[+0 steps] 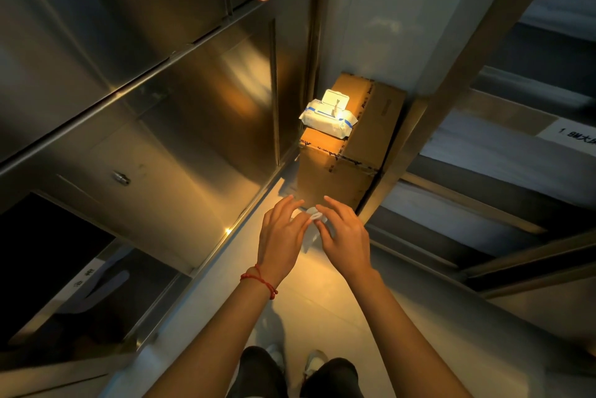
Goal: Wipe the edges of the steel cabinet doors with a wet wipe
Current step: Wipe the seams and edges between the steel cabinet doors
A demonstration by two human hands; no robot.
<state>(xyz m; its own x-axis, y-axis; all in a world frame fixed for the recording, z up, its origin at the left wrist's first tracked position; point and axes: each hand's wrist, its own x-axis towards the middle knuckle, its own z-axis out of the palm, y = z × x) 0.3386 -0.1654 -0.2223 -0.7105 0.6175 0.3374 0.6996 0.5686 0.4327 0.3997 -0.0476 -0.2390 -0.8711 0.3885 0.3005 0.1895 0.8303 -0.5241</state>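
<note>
Between my two hands, left hand (283,233) and right hand (343,234), the wipe (314,215) is pinched in both grips, and the cabinet door (180,152) edge lies to the left, nearer my left hand.

Both arms are reaching out over the floor (322,301), the left hand (282,236) and right hand (343,236) pinching a small crumpled wet wipe (315,216) between their fingertips. A red string bracelet (259,280) is circling the left wrist. Beyond the hands, a wipe pack (327,115) with its lid flipped up is sitting at the near left corner of a cardboard box (354,146), which is standing just beside the steel cabinet doors (180,126)
</note>
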